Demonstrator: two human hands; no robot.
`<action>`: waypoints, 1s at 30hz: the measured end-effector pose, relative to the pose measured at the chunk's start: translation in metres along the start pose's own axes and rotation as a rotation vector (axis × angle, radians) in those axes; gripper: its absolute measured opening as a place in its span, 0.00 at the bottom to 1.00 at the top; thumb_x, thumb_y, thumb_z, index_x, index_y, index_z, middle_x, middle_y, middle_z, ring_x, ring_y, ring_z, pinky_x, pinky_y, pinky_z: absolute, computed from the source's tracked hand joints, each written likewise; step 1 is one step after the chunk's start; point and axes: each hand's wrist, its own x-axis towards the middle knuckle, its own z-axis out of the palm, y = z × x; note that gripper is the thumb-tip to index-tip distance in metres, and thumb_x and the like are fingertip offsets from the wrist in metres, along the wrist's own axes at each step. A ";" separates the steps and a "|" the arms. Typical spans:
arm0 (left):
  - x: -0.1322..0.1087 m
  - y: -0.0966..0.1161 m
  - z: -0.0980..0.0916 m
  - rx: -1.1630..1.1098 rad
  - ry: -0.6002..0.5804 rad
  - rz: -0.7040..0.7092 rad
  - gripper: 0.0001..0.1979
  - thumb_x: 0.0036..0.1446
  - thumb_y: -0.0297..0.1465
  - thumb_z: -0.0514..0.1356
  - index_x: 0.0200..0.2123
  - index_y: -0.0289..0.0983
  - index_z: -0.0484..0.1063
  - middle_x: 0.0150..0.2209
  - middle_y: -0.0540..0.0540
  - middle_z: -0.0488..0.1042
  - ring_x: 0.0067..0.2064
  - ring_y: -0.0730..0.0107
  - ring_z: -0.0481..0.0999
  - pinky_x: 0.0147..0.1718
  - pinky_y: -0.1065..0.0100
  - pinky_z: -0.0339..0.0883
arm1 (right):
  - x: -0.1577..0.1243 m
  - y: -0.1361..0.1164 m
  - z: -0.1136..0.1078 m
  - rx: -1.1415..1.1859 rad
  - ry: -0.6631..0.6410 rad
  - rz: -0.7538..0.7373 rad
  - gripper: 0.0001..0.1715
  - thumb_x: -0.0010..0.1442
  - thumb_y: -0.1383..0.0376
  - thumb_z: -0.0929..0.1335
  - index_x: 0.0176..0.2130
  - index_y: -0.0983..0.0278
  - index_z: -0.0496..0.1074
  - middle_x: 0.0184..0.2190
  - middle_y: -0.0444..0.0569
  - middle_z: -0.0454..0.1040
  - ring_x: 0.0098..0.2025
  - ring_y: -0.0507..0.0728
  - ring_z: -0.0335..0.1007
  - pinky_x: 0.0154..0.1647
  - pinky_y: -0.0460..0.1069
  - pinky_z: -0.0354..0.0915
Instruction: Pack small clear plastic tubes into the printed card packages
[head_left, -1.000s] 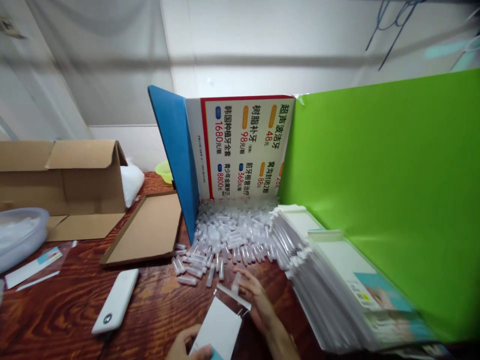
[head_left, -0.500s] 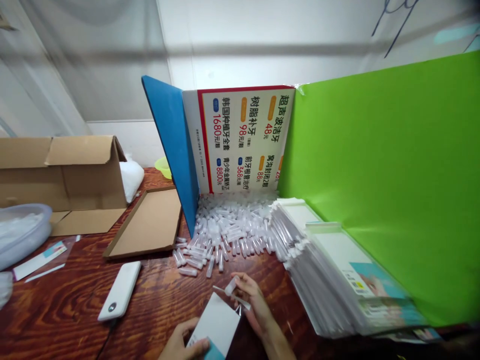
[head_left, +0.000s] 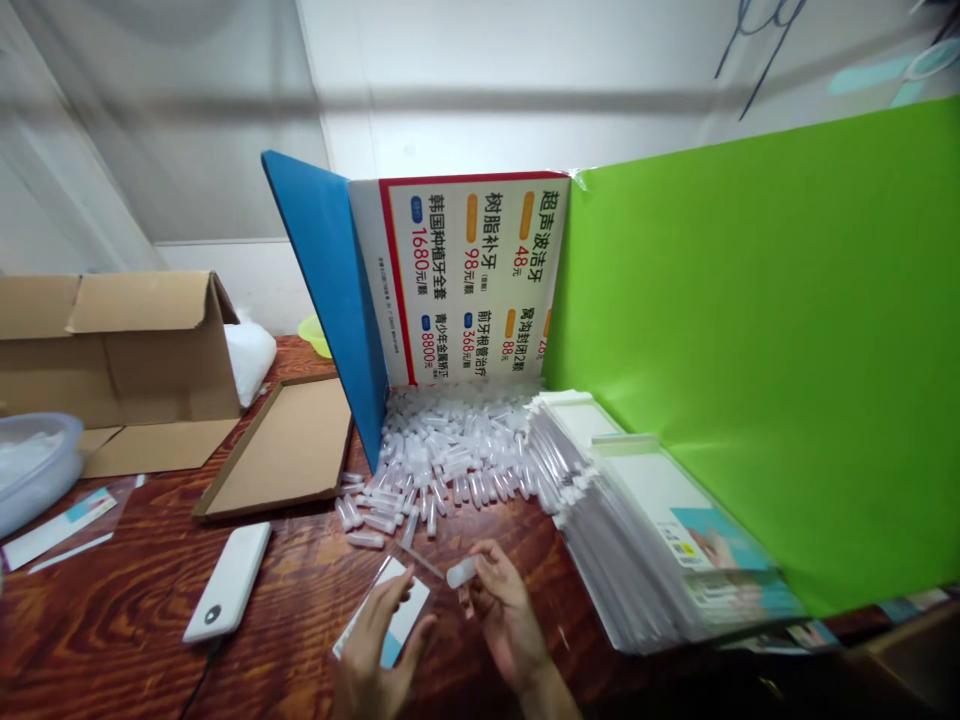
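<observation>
My left hand is closed on a clear plastic bag with a white and teal card inside, low in the middle of the view. Its open mouth points to the right. My right hand pinches a small clear plastic tube and holds it at the bag's mouth. Just beyond my hands, a heap of the same small tubes lies on the wooden table, inside a corner of upright boards.
A stack of bagged cards lies right of the heap, against a green board. A blue board and a printed price sign stand behind. A white power bank, cardboard lid, open carton and plastic tub sit left.
My right hand has lifted a tube from the edge of the heap and brought it to the bag. My left hand has tipped the bag flatter and shifted its hold.
</observation>
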 end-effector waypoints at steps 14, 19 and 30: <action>0.019 0.062 -0.003 -0.164 0.010 0.186 0.16 0.66 0.20 0.51 0.48 0.37 0.75 0.39 0.42 0.79 0.41 0.67 0.79 0.41 0.70 0.72 | -0.034 0.014 0.021 0.095 -0.078 -0.037 0.17 0.54 0.56 0.78 0.36 0.62 0.73 0.21 0.40 0.72 0.19 0.46 0.62 0.20 0.40 0.58; 0.024 0.077 -0.012 -0.462 -0.084 -0.266 0.17 0.69 0.34 0.52 0.38 0.36 0.80 0.26 0.48 0.73 0.28 0.71 0.73 0.30 0.72 0.69 | -0.038 0.011 0.026 0.085 -0.117 -0.058 0.15 0.58 0.55 0.76 0.37 0.62 0.74 0.20 0.41 0.72 0.20 0.48 0.63 0.20 0.41 0.58; 0.020 0.075 -0.010 -0.714 -0.107 -0.560 0.21 0.64 0.45 0.58 0.48 0.37 0.81 0.32 0.46 0.79 0.34 0.66 0.77 0.35 0.71 0.70 | -0.041 0.011 0.020 0.072 -0.093 -0.066 0.16 0.59 0.54 0.75 0.36 0.63 0.72 0.20 0.42 0.73 0.21 0.49 0.66 0.20 0.41 0.59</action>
